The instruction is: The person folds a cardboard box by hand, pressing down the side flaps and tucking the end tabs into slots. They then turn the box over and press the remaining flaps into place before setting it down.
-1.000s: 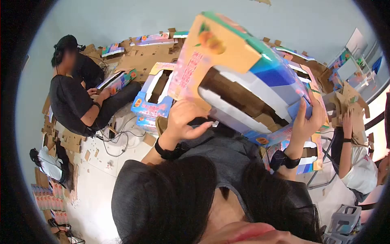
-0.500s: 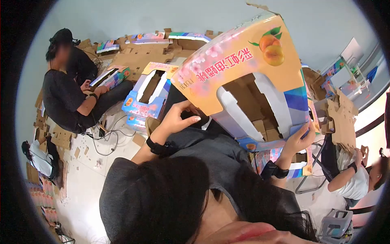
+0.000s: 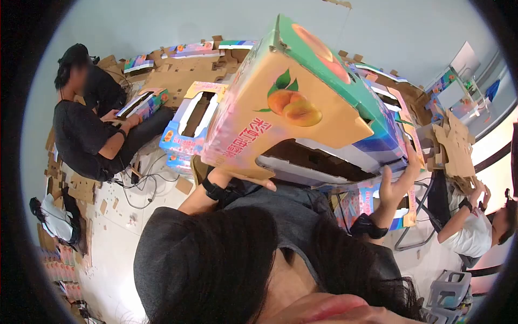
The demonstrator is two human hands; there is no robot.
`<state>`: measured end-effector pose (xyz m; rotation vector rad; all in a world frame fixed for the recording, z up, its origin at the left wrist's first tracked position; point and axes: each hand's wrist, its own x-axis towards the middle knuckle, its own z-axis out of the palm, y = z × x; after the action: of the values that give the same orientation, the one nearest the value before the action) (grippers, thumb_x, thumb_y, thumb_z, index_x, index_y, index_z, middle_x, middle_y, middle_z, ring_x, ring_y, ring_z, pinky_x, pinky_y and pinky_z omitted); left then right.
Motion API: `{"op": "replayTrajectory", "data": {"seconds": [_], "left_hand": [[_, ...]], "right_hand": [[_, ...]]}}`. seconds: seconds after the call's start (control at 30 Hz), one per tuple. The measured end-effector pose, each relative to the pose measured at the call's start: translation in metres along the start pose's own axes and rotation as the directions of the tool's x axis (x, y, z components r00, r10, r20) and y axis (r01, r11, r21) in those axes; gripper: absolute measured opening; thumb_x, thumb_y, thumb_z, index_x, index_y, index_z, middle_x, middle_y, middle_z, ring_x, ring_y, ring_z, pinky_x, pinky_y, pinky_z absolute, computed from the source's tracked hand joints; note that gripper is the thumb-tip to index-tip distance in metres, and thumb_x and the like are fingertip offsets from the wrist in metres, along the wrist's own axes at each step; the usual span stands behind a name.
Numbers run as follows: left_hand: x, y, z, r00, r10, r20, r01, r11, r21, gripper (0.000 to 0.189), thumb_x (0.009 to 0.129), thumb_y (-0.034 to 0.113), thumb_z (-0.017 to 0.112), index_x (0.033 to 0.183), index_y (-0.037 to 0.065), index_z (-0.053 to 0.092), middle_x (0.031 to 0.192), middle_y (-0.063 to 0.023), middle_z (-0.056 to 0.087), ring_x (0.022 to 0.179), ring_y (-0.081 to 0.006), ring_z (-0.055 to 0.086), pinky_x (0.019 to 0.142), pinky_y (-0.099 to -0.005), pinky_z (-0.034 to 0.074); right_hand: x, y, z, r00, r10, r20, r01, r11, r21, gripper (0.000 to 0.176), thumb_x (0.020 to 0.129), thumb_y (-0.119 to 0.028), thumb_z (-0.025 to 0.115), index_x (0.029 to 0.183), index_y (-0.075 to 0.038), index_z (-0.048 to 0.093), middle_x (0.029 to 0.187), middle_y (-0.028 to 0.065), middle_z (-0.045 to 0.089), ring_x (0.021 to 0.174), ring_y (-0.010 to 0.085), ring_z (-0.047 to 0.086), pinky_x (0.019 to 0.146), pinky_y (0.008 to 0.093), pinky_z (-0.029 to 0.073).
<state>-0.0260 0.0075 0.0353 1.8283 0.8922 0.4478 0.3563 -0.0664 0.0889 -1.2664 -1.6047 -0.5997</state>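
I hold a large printed cardboard fruit box (image 3: 302,108) up in front of me, tilted, its orange panel with a peach picture facing me and a green side on top. My left hand (image 3: 237,178) is under its lower left edge, mostly hidden by the box, with a black wristband showing. My right hand (image 3: 396,181) grips the box's lower right edge, fingers spread up along the blue side. The open underside shows brown inner flaps.
A finished blue and pink box (image 3: 191,129) stands on the floor ahead. A person in black (image 3: 89,129) sits at left with another box. Another person (image 3: 475,227) sits at right. Cardboard sheets (image 3: 183,70) are piled along the wall; scraps and cables litter the floor.
The box has been turned over in my hands: the peach panel has swung from the upper right down to face me, and the open cutout side now points downward.
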Motion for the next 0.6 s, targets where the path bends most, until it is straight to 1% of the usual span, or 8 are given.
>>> {"op": "replayTrajectory", "data": {"seconds": [0.03,0.17,0.27,0.37,0.43,0.5,0.53,0.6], "left_hand": [[-0.005,-0.001,0.002,1.000,0.019,0.014,-0.019,1.000,0.006,0.069,0.070,0.030,0.091,0.125,0.001,0.061,0.112,-0.0066,0.067,0.108,-0.0162,0.059,0.097,-0.0320,0.046],[-0.018,-0.003,0.004,0.995,0.084,0.052,-0.085,0.996,0.025,0.067,0.070,0.028,0.091,0.124,0.001,0.062,0.112,-0.0063,0.067,0.109,-0.0157,0.059,0.098,-0.0318,0.045],[-0.020,-0.005,0.006,0.992,0.117,0.045,-0.118,0.993,0.029,0.066,0.070,0.026,0.091,0.124,0.001,0.062,0.113,-0.0061,0.067,0.109,-0.0153,0.059,0.098,-0.0316,0.045],[-0.021,-0.009,0.007,0.986,0.162,0.032,-0.164,0.985,0.059,0.064,0.070,0.024,0.090,0.123,0.001,0.063,0.113,-0.0058,0.067,0.110,-0.0149,0.058,0.099,-0.0314,0.045],[-0.020,-0.013,0.008,0.980,0.201,-0.002,-0.200,0.977,0.072,0.063,0.070,0.023,0.090,0.123,0.001,0.063,0.113,-0.0057,0.067,0.110,-0.0146,0.058,0.099,-0.0313,0.045],[-0.023,-0.013,0.010,0.993,0.083,-0.083,-0.096,0.981,-0.166,0.062,0.070,0.022,0.090,0.123,0.001,0.063,0.114,-0.0055,0.066,0.110,-0.0143,0.058,0.099,-0.0311,0.045],[-0.029,-0.005,0.013,0.986,-0.126,-0.106,0.054,0.856,-0.514,0.068,0.068,0.020,0.091,0.125,0.000,0.062,0.118,-0.0060,0.065,0.116,-0.0136,0.055,0.103,-0.0317,0.043],[-0.019,-0.021,0.019,0.979,-0.110,-0.169,-0.012,0.807,-0.590,0.071,0.070,0.012,0.086,0.133,-0.001,0.056,0.125,-0.0081,0.062,0.122,-0.0162,0.052,0.107,-0.0326,0.039]], "right_hand": [[0.004,0.001,-0.008,0.993,0.039,0.112,-0.042,0.999,0.021,0.082,0.076,-0.046,0.074,0.143,-0.004,0.049,0.139,0.0197,0.054,0.130,0.0373,0.045,0.110,0.0485,0.030],[0.012,-0.003,-0.020,0.979,-0.012,0.203,0.043,0.988,-0.152,0.087,0.078,-0.055,0.071,0.147,-0.007,0.046,0.152,0.0180,0.044,0.144,0.0381,0.033,0.117,0.0510,0.020],[0.010,-0.003,-0.013,0.991,-0.016,0.135,0.029,0.995,-0.094,0.089,0.079,-0.055,0.071,0.149,-0.007,0.044,0.155,0.0196,0.039,0.145,0.0392,0.029,0.117,0.0513,0.019],[0.012,-0.006,-0.013,0.993,-0.013,0.114,0.038,0.975,-0.218,0.092,0.077,-0.054,0.072,0.150,-0.008,0.042,0.159,0.0212,0.030,0.147,0.0395,0.025,0.118,0.0508,0.017],[0.008,0.006,-0.010,0.993,0.038,0.111,-0.029,0.996,-0.082,0.099,0.071,-0.056,0.076,0.151,-0.010,0.041,0.160,0.0225,0.025,0.148,0.0416,0.021,0.118,0.0541,0.015],[0.008,0.009,-0.009,0.992,0.044,0.117,-0.041,0.999,-0.024,0.100,0.071,-0.054,0.077,0.152,-0.010,0.039,0.161,0.0226,0.022,0.149,0.0415,0.019,0.118,0.0545,0.014],[0.008,0.006,-0.010,0.992,0.026,0.123,-0.022,0.999,-0.034,0.098,0.074,-0.051,0.077,0.153,-0.009,0.036,0.162,0.0222,0.021,0.149,0.0403,0.019,0.118,0.0533,0.014],[0.008,0.003,-0.011,0.997,-0.003,0.081,0.008,0.998,-0.066,0.097,0.079,-0.047,0.076,0.156,-0.009,0.029,0.163,0.0211,0.019,0.150,0.0384,0.018,0.119,0.0524,0.014]]}}
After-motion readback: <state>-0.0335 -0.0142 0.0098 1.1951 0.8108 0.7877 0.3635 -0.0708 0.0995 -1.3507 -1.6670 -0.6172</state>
